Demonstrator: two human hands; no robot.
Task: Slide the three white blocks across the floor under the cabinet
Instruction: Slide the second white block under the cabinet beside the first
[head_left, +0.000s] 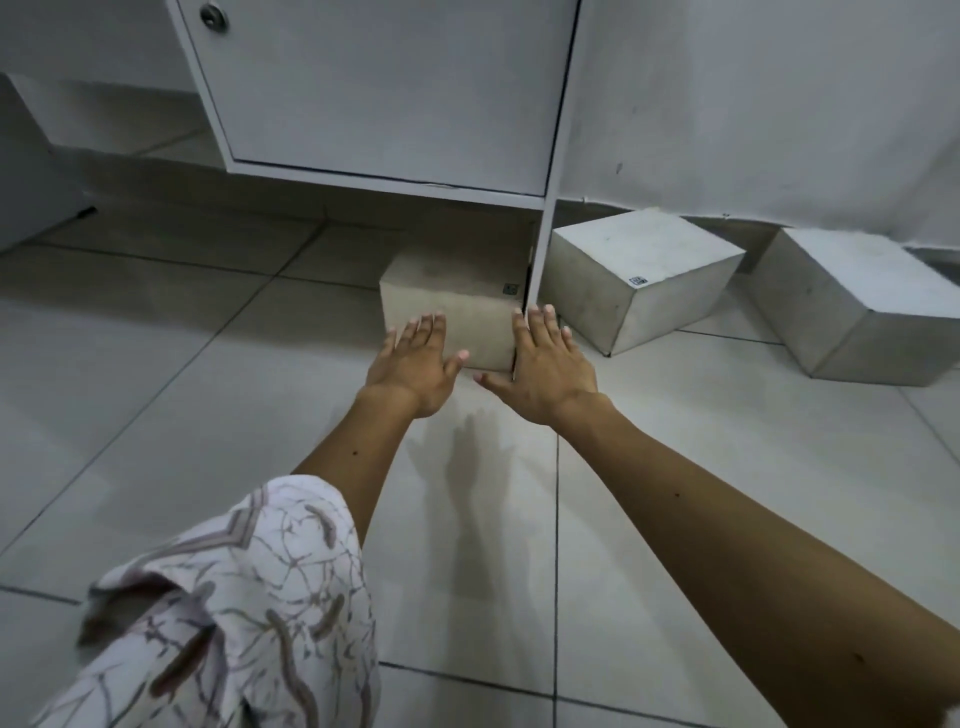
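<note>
We are looking down at a floor of pale tiles with dark grout lines crossing it. A white wall is running along the back, scuffed with small dark marks, and a low skirting strip is meeting the tiles at its foot. At far left a grey slanted panel is leaning into view. A patterned white sleeve is filling the lower left corner.

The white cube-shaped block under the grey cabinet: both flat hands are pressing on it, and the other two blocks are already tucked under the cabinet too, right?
Not quite. The head view shows both hands, left and right, flat against the white cube-shaped block beneath the grey cabinet, but the other two blocks sit outside it, to the right, by the wall.
</note>
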